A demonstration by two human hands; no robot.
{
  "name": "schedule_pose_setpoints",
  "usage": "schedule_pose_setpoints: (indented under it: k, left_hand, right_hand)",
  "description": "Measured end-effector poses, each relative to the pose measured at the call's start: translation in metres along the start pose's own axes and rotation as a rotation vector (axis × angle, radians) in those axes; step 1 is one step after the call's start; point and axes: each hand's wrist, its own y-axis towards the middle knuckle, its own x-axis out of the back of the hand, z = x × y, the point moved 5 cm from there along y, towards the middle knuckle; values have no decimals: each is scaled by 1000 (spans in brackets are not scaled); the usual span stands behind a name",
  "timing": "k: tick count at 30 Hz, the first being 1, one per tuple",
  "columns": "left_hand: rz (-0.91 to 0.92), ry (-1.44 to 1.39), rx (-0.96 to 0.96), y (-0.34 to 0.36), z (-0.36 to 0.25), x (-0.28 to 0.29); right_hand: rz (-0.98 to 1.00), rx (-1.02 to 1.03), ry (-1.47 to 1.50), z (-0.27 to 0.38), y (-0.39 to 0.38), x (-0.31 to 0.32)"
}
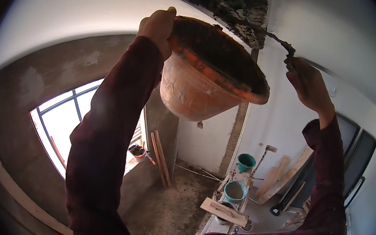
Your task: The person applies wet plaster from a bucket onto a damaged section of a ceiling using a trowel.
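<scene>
My left hand [159, 31] is raised high, gripping the rim of an orange mortar bucket [201, 86]. The bucket is tilted, and dark mortar coats its inside and rim. On the right my right hand [306, 80] is closed round the handle of a trowel [284, 44] caked with mortar. The trowel's bent neck points up and left to a rough, dark patch of mortar [240, 8] on the overhead edge beside the white wall. Its blade cannot be told apart from that dark patch.
Below stands a plank platform [211, 225] with teal buckets [236, 191] and a loose board [224, 212]. Timber pieces [279, 179] lean by the right wall. A small bucket [137, 152] sits on the sill of the bright window [66, 116]; two planks [161, 159] lean nearby.
</scene>
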Motion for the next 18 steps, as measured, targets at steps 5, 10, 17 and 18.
schedule_pose_setpoints:
  k: [5, 10, 17, 18]
  left_hand:
    - [92, -20, 56, -1, 12, 21]
    - [309, 307, 93, -30, 12, 37]
    - [395, 395, 125, -68, 51, 47]
    - [378, 376, 152, -72, 56, 48]
  right_hand:
    - [134, 31, -110, 0, -14, -11]
    - [204, 245, -348, 23, -20, -56]
    - [286, 454, -352, 79, -29, -120]
    - [327, 481, -346, 87, -29, -122]
